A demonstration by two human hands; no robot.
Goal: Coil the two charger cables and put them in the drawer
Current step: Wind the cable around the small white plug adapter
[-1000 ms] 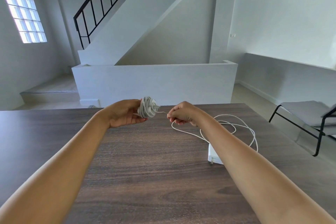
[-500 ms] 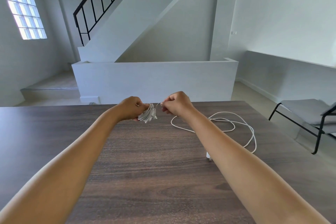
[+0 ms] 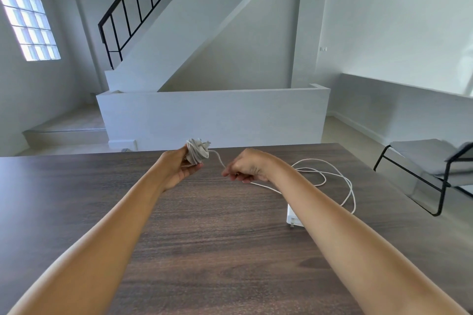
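Table (image 3: 76, 199) as reference. Left hand (image 3: 179, 169) is over its far edge, fingers curled round the wound cable bundle (image 3: 196, 152), held just above the far rim. Half a second ago the bundle sat low against the right hand; now it's raised and tipped back, and a short run of cable (image 3: 217, 158) shows between the two hands again. Reads as another wrap going on, and the first cable is nearly spooled.

Right hand (image 3: 247, 167), just right of the bundle and above the table, pinches the cable's free tail.

Further right on the table: second cable (image 3: 330, 176) lies in loose loops, untouched, with its white charger brick (image 3: 293, 215) half hidden by the right forearm.

Drawer not in view. Judgement: about a third done.
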